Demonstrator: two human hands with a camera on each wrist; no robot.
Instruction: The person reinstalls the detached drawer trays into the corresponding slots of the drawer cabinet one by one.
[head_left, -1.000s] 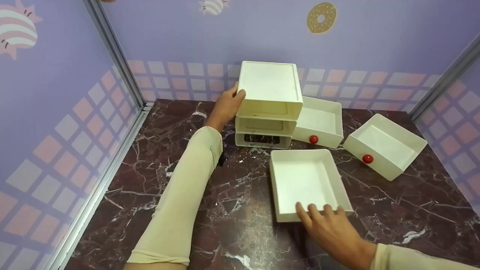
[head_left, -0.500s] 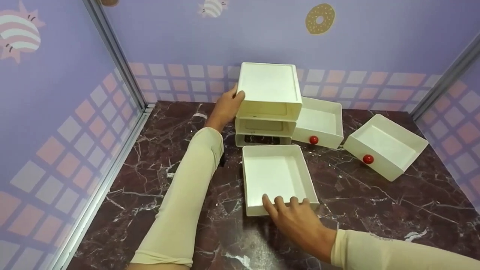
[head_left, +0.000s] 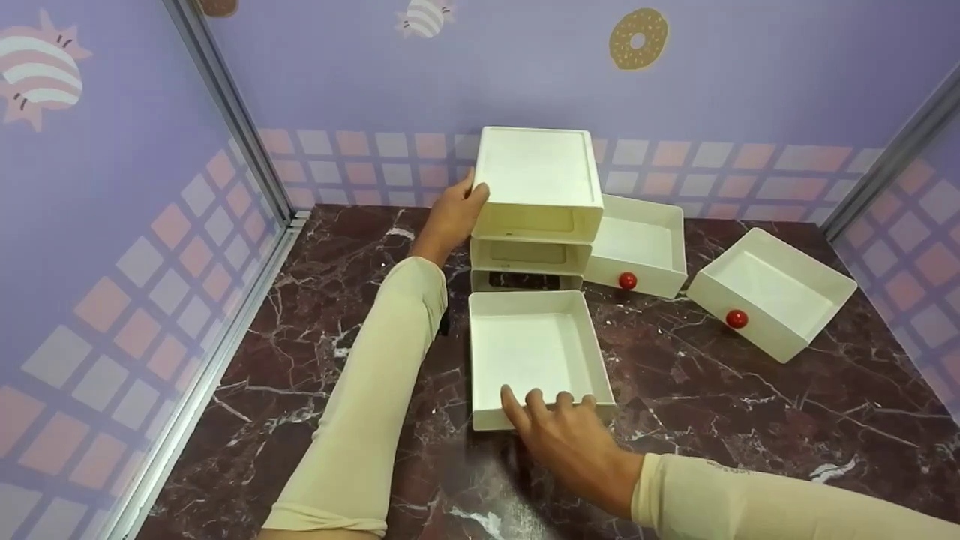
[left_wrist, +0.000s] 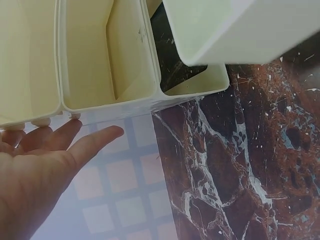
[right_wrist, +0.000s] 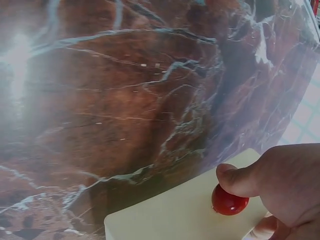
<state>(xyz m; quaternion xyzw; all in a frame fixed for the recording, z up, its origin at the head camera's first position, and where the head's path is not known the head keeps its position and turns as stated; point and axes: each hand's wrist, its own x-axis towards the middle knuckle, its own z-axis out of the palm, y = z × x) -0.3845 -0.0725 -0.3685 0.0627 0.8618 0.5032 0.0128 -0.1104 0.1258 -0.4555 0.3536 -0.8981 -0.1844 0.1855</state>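
Drawer (head_left: pixel 529 349) sits before the cabinet (head_left: pixel 538 165); right hand (head_left: pixel 570 446) pinches its front at the red knob (right_wrist: pixel 229 201); left hand (head_left: pixel 451 219), uncurled, touches the cabinet's side.

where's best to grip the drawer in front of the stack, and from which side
Probably the near wall of the drawer, coming from the person's side: the open top lets the right hand hook over the rim, and the red knob outside gives extra hold.
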